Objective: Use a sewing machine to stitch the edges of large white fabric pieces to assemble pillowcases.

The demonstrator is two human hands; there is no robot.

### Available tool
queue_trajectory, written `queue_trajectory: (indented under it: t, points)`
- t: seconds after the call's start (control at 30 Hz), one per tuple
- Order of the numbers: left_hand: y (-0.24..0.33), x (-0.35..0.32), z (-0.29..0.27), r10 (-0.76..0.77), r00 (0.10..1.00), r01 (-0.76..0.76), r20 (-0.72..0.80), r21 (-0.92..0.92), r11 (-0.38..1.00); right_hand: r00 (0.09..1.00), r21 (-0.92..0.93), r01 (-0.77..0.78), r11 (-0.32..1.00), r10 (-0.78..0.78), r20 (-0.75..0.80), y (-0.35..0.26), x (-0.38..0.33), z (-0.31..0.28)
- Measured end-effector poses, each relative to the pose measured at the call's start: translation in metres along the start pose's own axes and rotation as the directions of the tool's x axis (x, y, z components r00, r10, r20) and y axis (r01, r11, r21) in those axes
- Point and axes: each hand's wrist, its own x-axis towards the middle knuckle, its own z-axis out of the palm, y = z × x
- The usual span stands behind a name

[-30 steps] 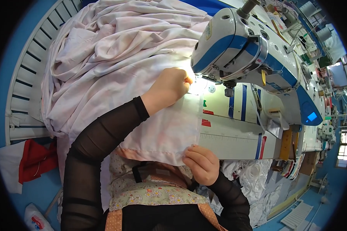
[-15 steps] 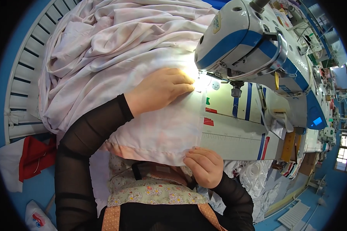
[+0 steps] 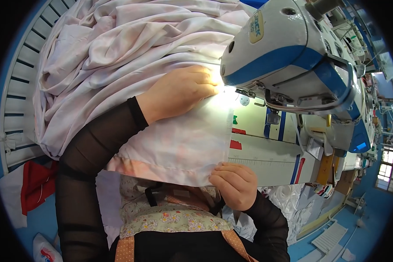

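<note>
A pale pink and white fabric point(image 3: 179, 144) lies under the sewing machine point(image 3: 266, 56), its right edge running down from the lit needle area. My left hand point(image 3: 181, 91) rests on it just left of the needle area, fingers curled together on the cloth; glare washes out the fingertips. Nearer to me, my right hand point(image 3: 236, 185) is closed on the fabric's lower right corner, thumb hidden. An orange-tinted hem band runs along the near edge of the cloth. Needle and presser foot are lost in the bright light.
Heaped folds of the same cloth fill the far left, against a white slatted rack point(image 3: 17, 91). The machine bed point(image 3: 262, 161) carries a ruler scale and coloured tape. White material point(image 3: 284, 196) hangs below it. A red and white cloth point(image 3: 37, 185) lies at lower left.
The view has shifted, so the machine head looks larger and further right. My left hand appears slightly higher and further left. My right hand keeps hold of the fabric corner.
</note>
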Motion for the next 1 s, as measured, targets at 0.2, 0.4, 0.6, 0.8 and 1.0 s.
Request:
queue_trajectory:
  t: [0.2, 0.4, 0.6, 0.8, 1.0]
  points:
    - [-0.023, 0.009, 0.004, 0.022, 0.997, -0.017, -0.068, 0.071, 0.997, 0.999, -0.049, -0.005, 0.999, 0.006, 0.033, 0.017, 0.018, -0.005]
    - [-0.046, 0.021, 0.005, -0.002, 0.999, 0.002, -0.054, 0.001, 1.000, 0.997, -0.093, 0.027, 0.995, -0.020, 0.080, 0.027, 0.035, -0.012]
    - [-0.053, 0.023, -0.004, 0.017, 0.989, -0.004, -0.149, 0.092, 0.996, 0.999, -0.060, -0.028, 0.998, 0.031, 0.044, 0.043, 0.043, -0.008]
    - [0.104, -0.023, -0.010, -0.291, 0.951, 0.268, -0.106, -0.190, 0.945, 0.988, -0.013, -0.155, 0.988, 0.154, -0.029, 0.042, 0.041, -0.008]
    - [0.102, -0.039, 0.004, -0.178, 0.983, 0.179, -0.042, 0.024, 0.984, 0.995, -0.035, -0.079, 0.996, 0.077, -0.069, 0.044, 0.034, -0.003]
